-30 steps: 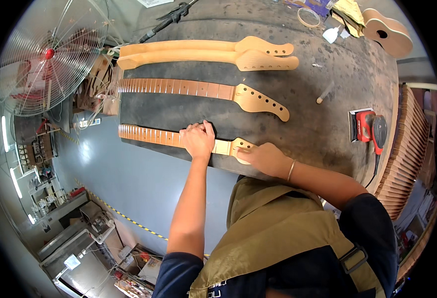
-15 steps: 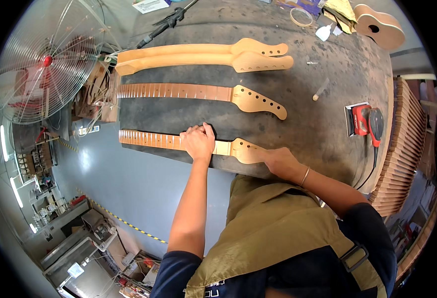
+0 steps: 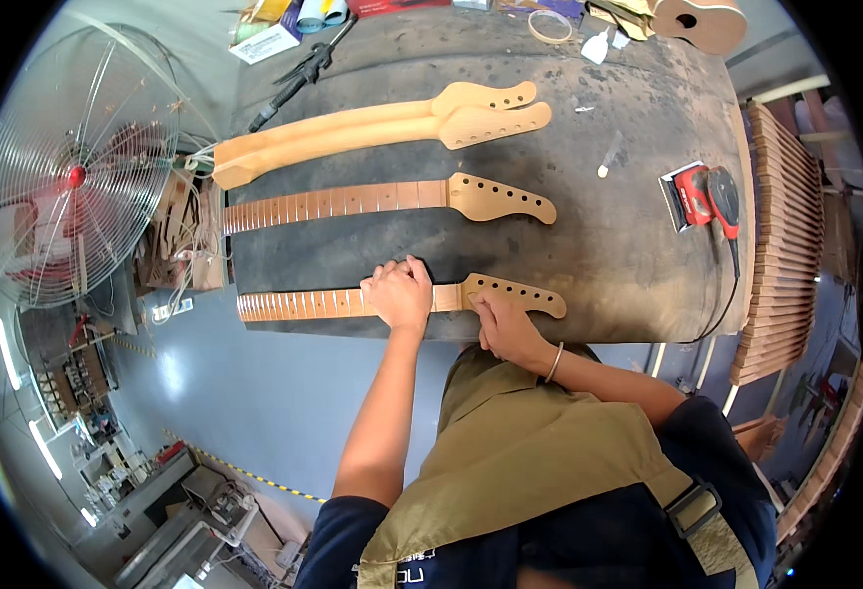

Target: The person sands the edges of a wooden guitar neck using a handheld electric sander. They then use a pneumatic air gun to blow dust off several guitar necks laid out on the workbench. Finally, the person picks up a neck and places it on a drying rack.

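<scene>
Along the near edge of the dark workbench (image 3: 637, 285) lies a guitar neck (image 3: 304, 304), frets up and headstock to the right. My left hand (image 3: 399, 297) presses down over its fretboard, fingers curled over the far side. At the near side of the headstock, close to the nut, is my right hand (image 3: 513, 336) with its fingers bent closed; whatever they may pinch is hidden. Beyond it a second fretted neck (image 3: 372, 200) lies parallel. Two pale necks (image 3: 353, 126) rest side by side farther back, their undersides up.
A red and black sander (image 3: 701, 196) with a cord sits at the bench's right. An air gun (image 3: 299, 83) lies at the back left, near a caged fan (image 3: 76, 178). A tape roll (image 3: 550, 26) and small guitar body (image 3: 701, 25) are at the back. Stacked wooden strips (image 3: 784, 245) stand right.
My right hand has shifted left along the headstock, from its lower edge toward the nut, uncovering the tip. My left hand stays on the fretboard. The whole view has shifted somewhat.
</scene>
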Demonstrator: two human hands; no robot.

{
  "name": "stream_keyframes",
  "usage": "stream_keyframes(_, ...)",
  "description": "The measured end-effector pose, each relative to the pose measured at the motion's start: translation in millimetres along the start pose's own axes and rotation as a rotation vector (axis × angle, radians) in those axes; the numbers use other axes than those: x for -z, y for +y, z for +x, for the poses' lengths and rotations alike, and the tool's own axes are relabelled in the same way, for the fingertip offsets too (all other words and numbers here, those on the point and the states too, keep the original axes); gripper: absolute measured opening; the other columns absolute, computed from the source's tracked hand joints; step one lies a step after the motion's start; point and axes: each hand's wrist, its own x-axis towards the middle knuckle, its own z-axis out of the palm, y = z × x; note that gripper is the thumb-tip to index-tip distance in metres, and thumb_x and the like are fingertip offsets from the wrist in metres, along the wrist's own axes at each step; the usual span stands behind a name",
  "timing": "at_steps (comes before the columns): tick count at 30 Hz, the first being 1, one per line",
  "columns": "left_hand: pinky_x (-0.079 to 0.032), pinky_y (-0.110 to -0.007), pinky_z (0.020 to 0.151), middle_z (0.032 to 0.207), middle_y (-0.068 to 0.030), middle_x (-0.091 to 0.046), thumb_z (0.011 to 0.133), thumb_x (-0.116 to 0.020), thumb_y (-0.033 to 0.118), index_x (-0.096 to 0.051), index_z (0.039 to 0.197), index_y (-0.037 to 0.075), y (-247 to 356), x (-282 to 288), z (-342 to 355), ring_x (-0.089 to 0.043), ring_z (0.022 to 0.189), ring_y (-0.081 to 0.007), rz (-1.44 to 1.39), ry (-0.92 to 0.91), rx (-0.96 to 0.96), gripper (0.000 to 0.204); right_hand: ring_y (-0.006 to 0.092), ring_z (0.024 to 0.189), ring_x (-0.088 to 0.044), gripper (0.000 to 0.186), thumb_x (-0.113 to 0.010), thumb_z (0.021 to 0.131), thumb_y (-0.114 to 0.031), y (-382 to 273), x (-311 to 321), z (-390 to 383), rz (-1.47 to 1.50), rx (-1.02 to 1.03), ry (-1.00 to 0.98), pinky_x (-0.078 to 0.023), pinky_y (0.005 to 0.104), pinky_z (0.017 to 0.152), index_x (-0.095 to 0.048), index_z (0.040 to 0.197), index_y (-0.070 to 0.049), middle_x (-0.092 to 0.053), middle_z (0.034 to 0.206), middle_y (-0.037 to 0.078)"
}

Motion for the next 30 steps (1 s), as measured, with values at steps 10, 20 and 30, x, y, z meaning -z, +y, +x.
stream_keyframes(10, -0.039, -0.045, 0.083, 0.082, -0.0083, -0.062, 0.095, -0.072, 0.029, -0.071, 0.081, 0.008, -19, 14, -2, -0.059, 0.086, -0.0304, -0.171, -0.134, -0.256, 0.025, 0.0077, 0.042, -0.04, 0.025, -0.05, 0.114, -0.026, -41, -1, -16, 0.89, -0.177, 0.036, -0.035, 0.0256, 0.04, -0.059, 0.126, -0.006, -0.048, 0.062, -0.001)
stream_keyframes(20, -0.044, -0.042, 0.08, 0.095, -0.01, -0.049, 0.08, -0.078, 0.064, -0.068, 0.117, 0.008, -121, 44, 54, -0.051, 0.092, -0.0308, -0.055, -0.196, -0.894, 0.068, 0.0072, 0.045, -0.047, 0.032, -0.047, 0.115, -0.023, -19, 40, -54, 0.391, -0.01, 0.489, -0.038, 0.024, 0.042, -0.053, 0.143, -0.007, -0.063, 0.068, 0.006)
stream_keyframes(30, -0.041, -0.046, 0.094, 0.111, -0.0173, -0.053, 0.085, -0.077, 0.062, -0.062, 0.12, 0.004, -94, 40, 170, -0.05, 0.101, -0.0371, -0.12, -0.006, -0.958, 0.069, 0.0067, 0.047, -0.052, 0.03, -0.048, 0.114, -0.018, 3, 23, -58, 0.291, 0.035, 0.679, -0.042, 0.0227, 0.044, -0.056, 0.139, -0.005, -0.064, 0.069, 0.005)
